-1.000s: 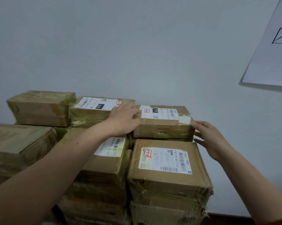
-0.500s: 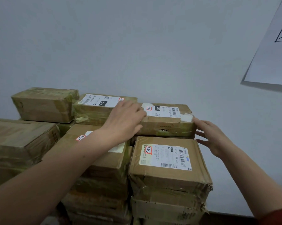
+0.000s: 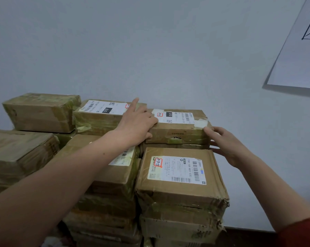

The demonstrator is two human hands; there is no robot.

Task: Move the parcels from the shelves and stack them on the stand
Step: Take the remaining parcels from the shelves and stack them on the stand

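Parcels fill the lower half of our view: brown corrugated-card boxes bound in glossy yellowish tape, stacked several deep against the wall (image 3: 150, 50). The top parcel (image 3: 179, 131), a low oblong box, lies on the right rear column. We note a white shipping label on its lid, a patch of pale tape at its right edge and a small torn hole in its front face.

The left hand (image 3: 138, 125) cups its near left corner. The index finger stretches straight towards the wall, the other fingers bend onto the lid and the thumb lies against the front face. The right hand (image 3: 227, 145) is spread wide and holds nothing. Its thumb tip touches the box's upper right corner and its straight fingers lie beside the right end.

In front and lower sits a squarer parcel (image 3: 179, 191) with crumpled, dented edges and a barcode label marked 3-3-5 in a red frame. Beside it, under the left forearm, we see a taped parcel (image 3: 115, 175) with its label half hidden. Further back stand a labelled box (image 3: 97, 120) and, left of it, a plain box (image 3: 41, 113).

The wall is smooth, matt and pale grey-blue. A white paper sheet (image 3: 297, 59) hangs at upper right, bearing a black crossed square. A red sleeve (image 3: 302, 232) edges the right forearm.
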